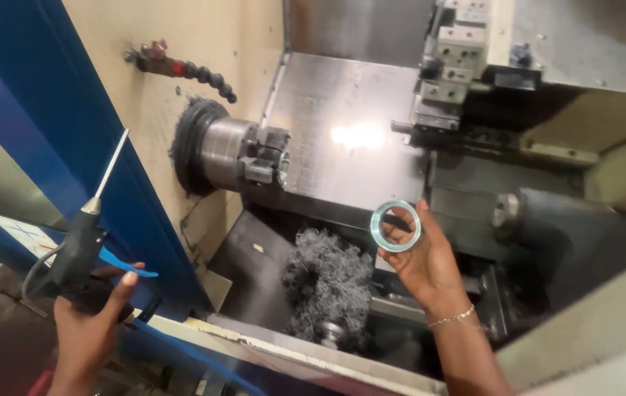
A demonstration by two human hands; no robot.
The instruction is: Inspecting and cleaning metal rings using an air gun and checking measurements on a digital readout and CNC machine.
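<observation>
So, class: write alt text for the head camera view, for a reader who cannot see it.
A person's right hand holds a shiny metal ring up inside an open lathe, while the left hand grips an air blow gun with a long thin nozzle. The chuck sits at left, above a heap of dark metal swarf.

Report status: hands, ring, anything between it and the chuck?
Left hand grips air gun, nozzle up. Right hand holds ring by its rim, short of chuck. Swarf clump below; path looks clear.

Upright silver ring (396, 226); black air gun (78, 253)
</observation>
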